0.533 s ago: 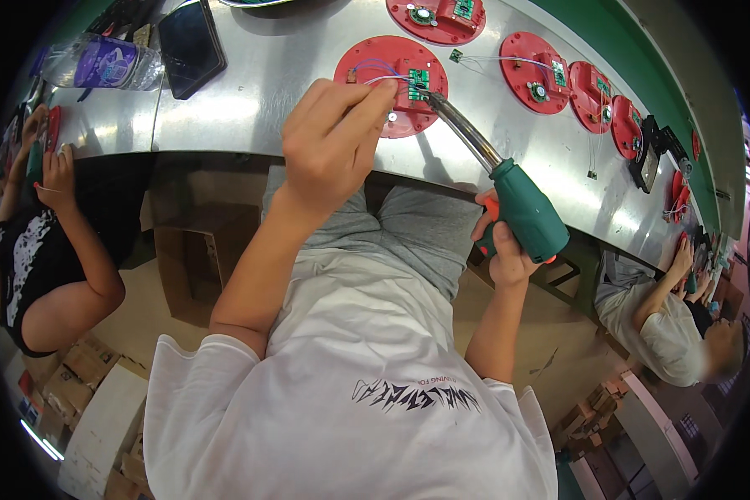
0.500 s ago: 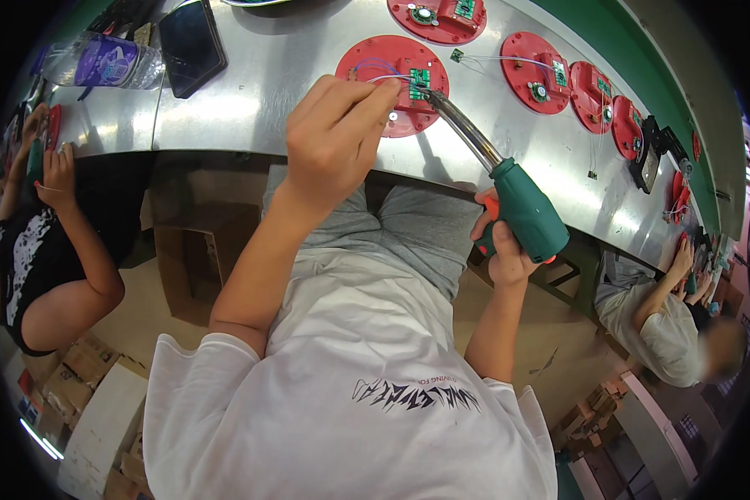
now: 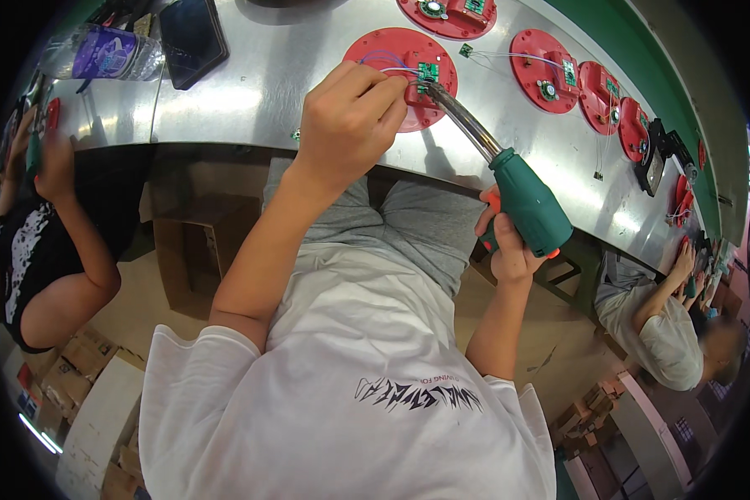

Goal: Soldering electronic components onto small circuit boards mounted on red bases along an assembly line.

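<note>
A red round housing lies on the metal bench in front of me, with a small green circuit board mounted on it. Thin white and blue wires run to that board. My left hand is closed in a pinch at the board's left side, on what appears to be a thin wire; its fingertips partly hide it. In my right hand is a green soldering gun with red parts, gripped by its handle. Its long metal barrel slants up-left, and the tip meets the board beside my left fingertips.
More red housings with boards and wires line the bench's right side, including one housing. A plastic bottle and a dark phone lie at left. Co-workers sit on both sides. A cardboard box stands under the bench.
The housing appears slightly further right and up. My left hand has shifted a little right and down; the soldering gun's tip stays at the board. A small green piece now shows at the bench edge left of my hand.
</note>
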Action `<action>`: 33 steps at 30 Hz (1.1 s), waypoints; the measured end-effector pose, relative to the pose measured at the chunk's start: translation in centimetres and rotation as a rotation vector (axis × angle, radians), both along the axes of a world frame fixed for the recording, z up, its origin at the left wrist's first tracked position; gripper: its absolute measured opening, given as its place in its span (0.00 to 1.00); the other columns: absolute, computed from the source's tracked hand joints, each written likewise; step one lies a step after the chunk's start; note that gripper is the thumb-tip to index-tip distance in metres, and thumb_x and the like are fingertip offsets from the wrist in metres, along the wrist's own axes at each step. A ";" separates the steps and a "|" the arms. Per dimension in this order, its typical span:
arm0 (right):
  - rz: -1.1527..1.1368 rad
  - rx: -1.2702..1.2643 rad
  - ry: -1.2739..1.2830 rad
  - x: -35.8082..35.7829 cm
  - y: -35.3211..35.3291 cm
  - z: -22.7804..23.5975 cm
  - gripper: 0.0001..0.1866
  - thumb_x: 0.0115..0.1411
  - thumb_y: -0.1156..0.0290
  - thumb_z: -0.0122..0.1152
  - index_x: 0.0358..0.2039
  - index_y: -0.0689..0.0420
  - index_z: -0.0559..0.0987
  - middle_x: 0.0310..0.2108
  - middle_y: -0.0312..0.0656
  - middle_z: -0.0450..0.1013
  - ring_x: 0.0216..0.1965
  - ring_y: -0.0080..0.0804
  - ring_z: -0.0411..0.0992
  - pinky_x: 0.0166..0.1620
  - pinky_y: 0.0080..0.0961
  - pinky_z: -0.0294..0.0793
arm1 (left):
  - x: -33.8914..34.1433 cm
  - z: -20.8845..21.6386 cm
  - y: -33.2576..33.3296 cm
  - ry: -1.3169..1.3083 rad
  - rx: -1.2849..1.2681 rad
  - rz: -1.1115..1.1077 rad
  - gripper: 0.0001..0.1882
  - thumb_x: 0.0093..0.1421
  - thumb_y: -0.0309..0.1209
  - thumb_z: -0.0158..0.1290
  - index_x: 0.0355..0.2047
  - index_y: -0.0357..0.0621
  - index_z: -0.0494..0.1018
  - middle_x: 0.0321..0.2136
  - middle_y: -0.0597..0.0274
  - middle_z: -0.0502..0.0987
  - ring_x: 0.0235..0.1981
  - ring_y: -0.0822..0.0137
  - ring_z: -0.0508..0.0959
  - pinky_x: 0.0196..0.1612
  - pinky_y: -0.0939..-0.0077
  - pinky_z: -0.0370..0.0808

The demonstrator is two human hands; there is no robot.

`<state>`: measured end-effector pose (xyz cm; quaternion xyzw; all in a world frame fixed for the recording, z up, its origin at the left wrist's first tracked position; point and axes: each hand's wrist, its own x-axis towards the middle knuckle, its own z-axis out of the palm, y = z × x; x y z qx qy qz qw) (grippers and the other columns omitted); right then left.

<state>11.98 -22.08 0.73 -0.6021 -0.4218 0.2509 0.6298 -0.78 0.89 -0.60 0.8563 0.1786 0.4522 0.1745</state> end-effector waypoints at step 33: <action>-0.357 0.232 0.270 5.7 0.6 0.5 0.20 0.65 0.66 0.50 0.49 0.71 0.68 0.38 0.55 0.72 0.16 0.31 0.70 0.18 0.28 0.71 | 0.4 3.1 -0.2 0.021 -0.109 0.005 0.09 0.44 0.21 0.63 0.28 0.38 0.79 0.23 0.58 0.77 0.23 0.58 0.75 0.27 0.69 0.73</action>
